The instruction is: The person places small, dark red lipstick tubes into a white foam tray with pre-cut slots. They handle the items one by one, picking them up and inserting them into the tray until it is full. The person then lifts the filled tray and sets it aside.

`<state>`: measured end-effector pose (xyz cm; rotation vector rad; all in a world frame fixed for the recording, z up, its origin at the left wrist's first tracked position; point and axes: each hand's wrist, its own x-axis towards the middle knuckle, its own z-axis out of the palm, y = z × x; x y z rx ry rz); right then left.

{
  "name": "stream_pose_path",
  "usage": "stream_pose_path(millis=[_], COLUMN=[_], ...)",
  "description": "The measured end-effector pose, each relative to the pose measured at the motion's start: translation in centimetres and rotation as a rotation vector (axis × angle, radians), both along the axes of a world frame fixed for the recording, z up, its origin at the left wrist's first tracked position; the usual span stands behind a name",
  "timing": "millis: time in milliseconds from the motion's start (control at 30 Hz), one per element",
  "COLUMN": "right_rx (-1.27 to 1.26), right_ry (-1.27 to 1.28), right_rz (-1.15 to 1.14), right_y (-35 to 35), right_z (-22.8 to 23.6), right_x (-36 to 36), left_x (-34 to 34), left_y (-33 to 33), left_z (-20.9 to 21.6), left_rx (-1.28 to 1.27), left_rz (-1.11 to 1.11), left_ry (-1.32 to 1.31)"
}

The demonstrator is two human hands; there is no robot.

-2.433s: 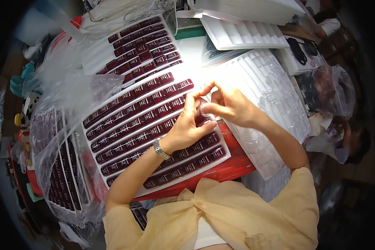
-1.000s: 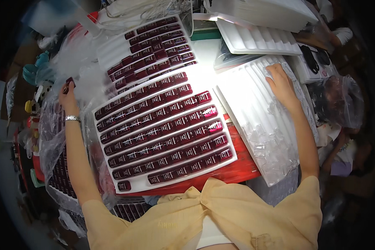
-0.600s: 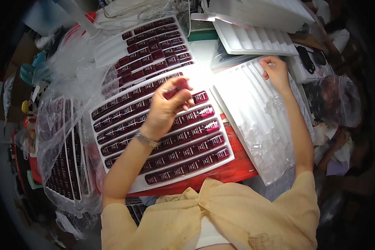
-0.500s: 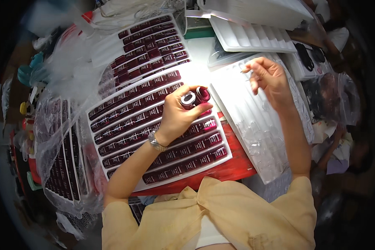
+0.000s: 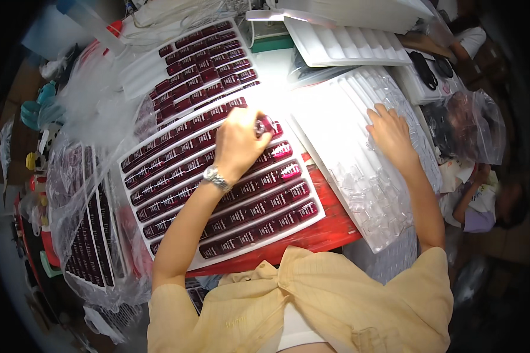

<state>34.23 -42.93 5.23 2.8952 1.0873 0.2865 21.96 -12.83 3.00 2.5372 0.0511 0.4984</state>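
Now left hand (image 5: 237, 144) back down mid-frame, pinching dark-red glossy capsule (image 5: 264, 125) on white slotted tray (image 5: 312, 220) | right hand (image 5: 390, 134) lowered, spread flat on clear plastic blister tray (image 5: 359, 170) | judged: pick-and-seat cycle repeating.

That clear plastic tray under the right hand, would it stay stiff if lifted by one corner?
Probably not. The clear plastic tray looks thin, see-through and moulded into small pockets, so it would likely flex and feel light. The right hand lies flat on it, perhaps steadying it against sliding.

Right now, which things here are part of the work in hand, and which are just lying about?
In use: left hand, dark red piece, white tray of red pieces, right hand, clear tray.
Lying about: bagged trays, empty white tray, black glasses.
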Motion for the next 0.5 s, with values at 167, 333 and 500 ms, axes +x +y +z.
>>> stream_pose_path(millis=[167,333,500], right_rx=[0.131,1.100,1.085], right_ry=[0.152,0.888,1.417], right_rz=[0.019,0.042,0.284], right_y=[-0.8,3.8,9.7], right_z=[-0.6,5.0,7.2], right_x=[0.6,-2.5,-5.8], left_x=[0.8,-0.3,-3.1], left_y=[-1.4,-0.7,-0.7], left_z=[-0.1,1.4,3.6], left_rx=[0.149,-0.623,-0.832], left_rz=[-0.124,-0.261,-0.399], left_ry=[0.029,0.074,-0.034])
